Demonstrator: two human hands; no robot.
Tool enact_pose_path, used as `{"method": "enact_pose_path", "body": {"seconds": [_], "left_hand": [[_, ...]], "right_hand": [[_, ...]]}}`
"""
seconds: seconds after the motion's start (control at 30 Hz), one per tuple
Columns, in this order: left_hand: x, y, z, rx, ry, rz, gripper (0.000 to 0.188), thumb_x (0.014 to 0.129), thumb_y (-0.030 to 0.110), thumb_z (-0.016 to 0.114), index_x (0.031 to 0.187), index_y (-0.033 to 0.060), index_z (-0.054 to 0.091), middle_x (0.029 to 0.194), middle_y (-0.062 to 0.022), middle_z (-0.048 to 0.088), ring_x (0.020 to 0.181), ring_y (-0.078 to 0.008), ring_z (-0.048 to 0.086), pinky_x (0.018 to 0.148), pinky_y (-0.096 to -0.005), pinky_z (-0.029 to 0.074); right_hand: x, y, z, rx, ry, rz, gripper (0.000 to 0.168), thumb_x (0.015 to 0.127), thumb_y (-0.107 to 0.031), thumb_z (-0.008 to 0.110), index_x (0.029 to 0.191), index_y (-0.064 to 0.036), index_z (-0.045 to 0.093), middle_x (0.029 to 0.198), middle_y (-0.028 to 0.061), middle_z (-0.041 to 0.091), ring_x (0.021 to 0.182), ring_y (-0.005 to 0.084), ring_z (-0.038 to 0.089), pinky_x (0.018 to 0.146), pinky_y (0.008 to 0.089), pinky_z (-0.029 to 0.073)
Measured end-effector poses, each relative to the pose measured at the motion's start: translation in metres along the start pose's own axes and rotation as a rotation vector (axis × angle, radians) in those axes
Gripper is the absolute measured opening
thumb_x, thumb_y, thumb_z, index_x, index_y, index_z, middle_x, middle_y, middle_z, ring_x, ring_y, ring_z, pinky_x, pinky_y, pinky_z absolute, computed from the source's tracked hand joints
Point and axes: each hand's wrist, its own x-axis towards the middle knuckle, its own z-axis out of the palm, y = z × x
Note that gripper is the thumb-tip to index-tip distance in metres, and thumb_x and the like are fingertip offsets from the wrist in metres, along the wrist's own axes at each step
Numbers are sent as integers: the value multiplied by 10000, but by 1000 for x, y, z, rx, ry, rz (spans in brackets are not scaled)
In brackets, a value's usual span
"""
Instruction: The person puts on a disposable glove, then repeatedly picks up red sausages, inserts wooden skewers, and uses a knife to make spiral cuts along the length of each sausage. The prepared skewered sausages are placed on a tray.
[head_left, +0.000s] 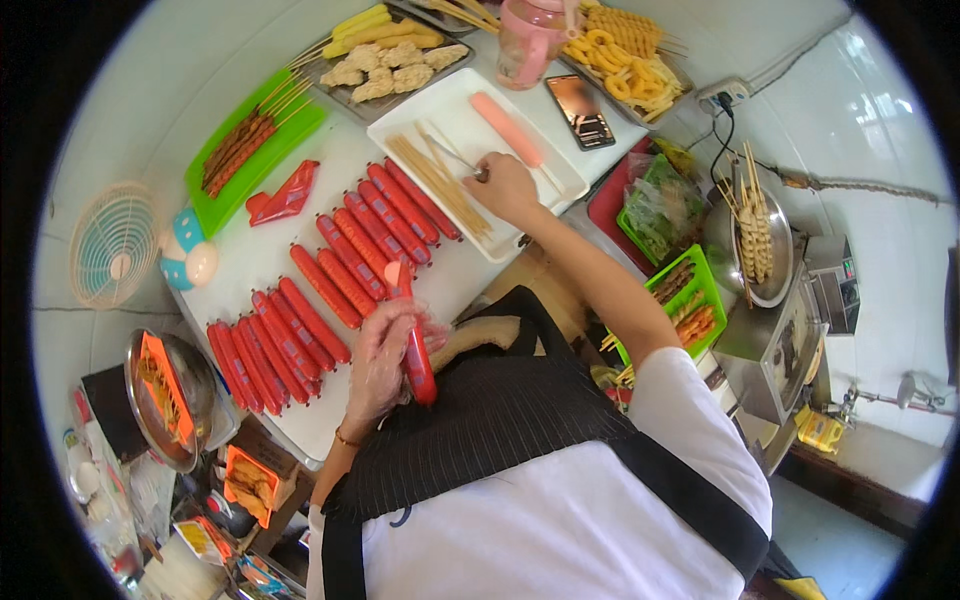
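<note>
My left hand (382, 356), in a thin clear plastic glove, grips a red-wrapped sausage (418, 360) upright near the apron; pink meat shows at its top end. My right hand (504, 187) is closed on the dark handle of a small metal tool (452, 154), probably a knife, over a white tray (486, 251). Beneath and left of the tool lie thin wooden skewers (429, 180). A peeled pink sausage (506, 129) on a stick lies at the tray's far side. Many red-wrapped sausages (304, 337) lie in rows on the white table, beside a crumpled red wrapper (289, 196).
A green tray (300, 124) of skewered meat and a metal tray (367, 109) of breaded pieces stand at the back. A phone (581, 112) and a pink jug (525, 49) are beyond the white tray. At right stands a steel bowl (724, 262); at left, a fan (116, 244).
</note>
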Motion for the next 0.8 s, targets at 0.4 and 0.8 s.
{"method": "enact_pose_path", "body": {"seconds": [0.4, 0.8], "left_hand": [[6, 5, -20, 1266, 18, 467, 626, 657, 46, 806, 1220, 155, 555, 1025, -127, 544, 849, -241, 579, 741, -365, 487], [86, 90, -25, -602, -386, 102, 272, 871, 173, 625, 1027, -21, 515, 987, -148, 630, 915, -238, 610, 914, -408, 482]], "right_hand": [[28, -5, -2, -155, -109, 81, 222, 811, -183, 598, 859, 27, 655, 869, 251, 658, 818, 386, 655, 744, 467, 513], [-76, -66, -68, 1193, -122, 148, 265, 920, -83, 562, 1164, 4, 611, 703, 52, 595, 478, 75, 479, 449, 223, 368]]}}
